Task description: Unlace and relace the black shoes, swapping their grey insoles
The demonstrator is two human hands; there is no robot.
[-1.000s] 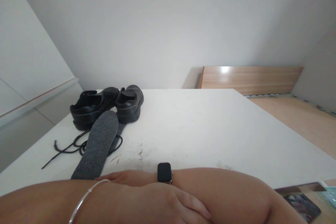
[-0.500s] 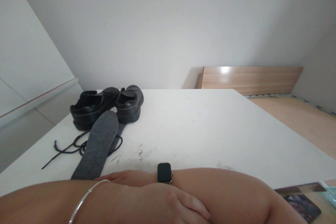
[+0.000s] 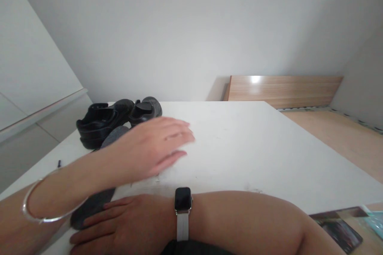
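Note:
My left hand (image 3: 158,145), with a silver bangle on its wrist, is raised over the white table (image 3: 239,147). Its fingers are stretched out and hold nothing. My right hand (image 3: 125,223), wearing a smartwatch, lies with fingers extended at the table's near edge, its fingertips by the near end of a grey insole (image 3: 92,207). The left forearm hides most of that insole and nearly all of a dark shoelace (image 3: 59,163). Behind the arm, one black shoe (image 3: 98,127) stands at the far left, beside a second black shoe (image 3: 153,106) partly covered by my left hand.
A white cabinet (image 3: 36,67) flanks the table on the left. To the right are a wooden headboard (image 3: 284,89) and a bare bed base (image 3: 338,135). A dark, phone-like object (image 3: 344,235) lies low at the right. The wall rises behind the table.
My left hand has lifted off my right forearm and moved up and left over the table. My right hand, mostly hidden before, now shows below it. The shoes stay put.

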